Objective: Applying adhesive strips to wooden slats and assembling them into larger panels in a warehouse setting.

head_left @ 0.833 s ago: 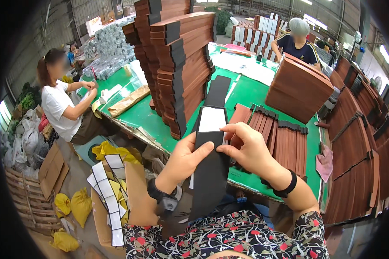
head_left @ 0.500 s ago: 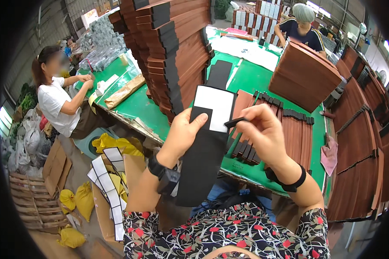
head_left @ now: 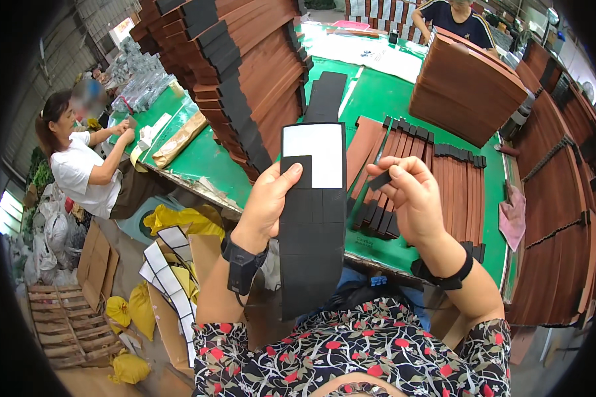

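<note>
Far to the left of the long, flat black strip, work is being done at the table's edge by a seated person in a white short-sleeved shirt. Nearer the strip, on its lower left, a white sheet divided by black lines into rectangles is being held in an open brown cardboard box, with tied yellow sacks standing beside it. Up and to the left of the strip, a tall stack of reddish-brown panels with black ends is being borne by the green-topped table.

The strip is being held up in front of the patterned shirt by the bare left hand — its thumb is being pressed on the front near the left edge, its fingers mostly hidden behind. A white patch is showing at the strip's upper end. Just right of the strip and apart from it, a small, narrow black piece is being pinched between thumb and fingers by the bare right hand.

Right of the strip, slim reddish-brown slats with black ends are being laid out in rows on the table; beyond them a large reddish-brown block is standing, and farther right a pink cloth is hanging at the table's edge.
</note>
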`<state>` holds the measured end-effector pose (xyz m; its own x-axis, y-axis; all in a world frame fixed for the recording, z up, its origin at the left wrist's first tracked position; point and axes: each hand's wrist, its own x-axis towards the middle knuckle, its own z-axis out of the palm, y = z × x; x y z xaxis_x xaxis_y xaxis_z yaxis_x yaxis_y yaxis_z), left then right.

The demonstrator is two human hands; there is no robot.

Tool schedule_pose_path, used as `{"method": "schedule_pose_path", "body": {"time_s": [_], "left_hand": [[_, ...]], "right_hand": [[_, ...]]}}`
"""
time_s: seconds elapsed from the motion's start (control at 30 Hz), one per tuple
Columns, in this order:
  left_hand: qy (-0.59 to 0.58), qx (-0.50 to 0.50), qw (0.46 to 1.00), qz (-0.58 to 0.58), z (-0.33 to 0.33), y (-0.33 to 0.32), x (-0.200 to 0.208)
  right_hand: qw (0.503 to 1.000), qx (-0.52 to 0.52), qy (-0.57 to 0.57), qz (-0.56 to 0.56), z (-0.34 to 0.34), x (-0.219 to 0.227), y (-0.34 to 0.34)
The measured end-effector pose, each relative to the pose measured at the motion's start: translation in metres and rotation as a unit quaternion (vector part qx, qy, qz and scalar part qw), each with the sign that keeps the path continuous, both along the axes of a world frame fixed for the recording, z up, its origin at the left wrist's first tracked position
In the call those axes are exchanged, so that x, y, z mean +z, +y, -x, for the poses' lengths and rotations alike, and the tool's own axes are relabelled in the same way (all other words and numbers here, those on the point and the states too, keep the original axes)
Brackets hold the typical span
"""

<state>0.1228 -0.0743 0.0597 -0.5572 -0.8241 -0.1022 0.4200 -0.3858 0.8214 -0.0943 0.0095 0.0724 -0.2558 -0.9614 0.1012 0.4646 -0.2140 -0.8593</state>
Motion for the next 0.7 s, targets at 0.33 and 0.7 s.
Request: {"method": "schedule_pose_path", "body": {"time_s": [0.33, 0.7], "left_hand": [[-0.005, 0.027, 0.999, 0.043, -0.005, 0.029, 0.019], [-0.018, -0.021, 0.999, 0.034, -0.011, 0.033, 0.017]], "right_hand": [[0.968, 0.119, 0.211, -0.068, -0.002, -0.012, 0.014], [0.911, 0.112, 0.398, -0.019, -0.013, -0.005, 0.018]]}}
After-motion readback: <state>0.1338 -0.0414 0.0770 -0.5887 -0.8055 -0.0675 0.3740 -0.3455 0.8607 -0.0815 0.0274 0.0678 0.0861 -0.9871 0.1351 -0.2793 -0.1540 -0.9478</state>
